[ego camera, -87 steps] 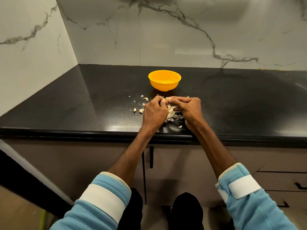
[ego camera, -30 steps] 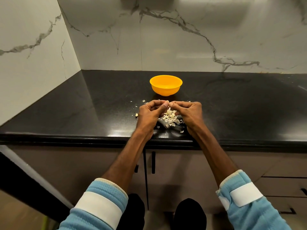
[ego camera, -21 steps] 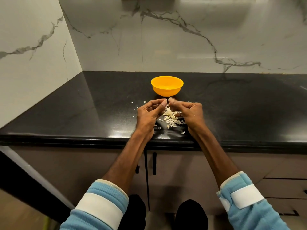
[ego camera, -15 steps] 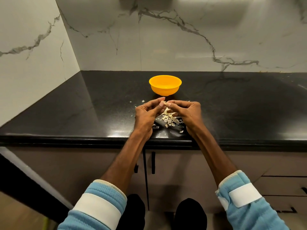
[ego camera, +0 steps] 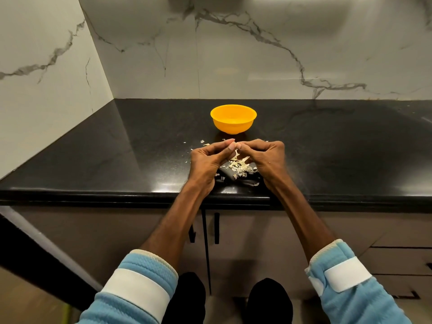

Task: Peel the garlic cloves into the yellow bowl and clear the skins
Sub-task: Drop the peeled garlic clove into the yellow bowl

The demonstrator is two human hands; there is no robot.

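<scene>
Left hand [ego camera: 208, 160], right hand [ego camera: 266, 157], pinching clove [ego camera: 236, 146], skins [ego camera: 240, 168]

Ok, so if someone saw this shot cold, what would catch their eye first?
The yellow bowl jumps out first, bright against the black countertop, standing just beyond the hands. Next, the left hand and right hand meet fingertip to fingertip near the counter's front edge, pinching a small pale piece, probably garlic. Below them lies a pile of pale skins.
</scene>
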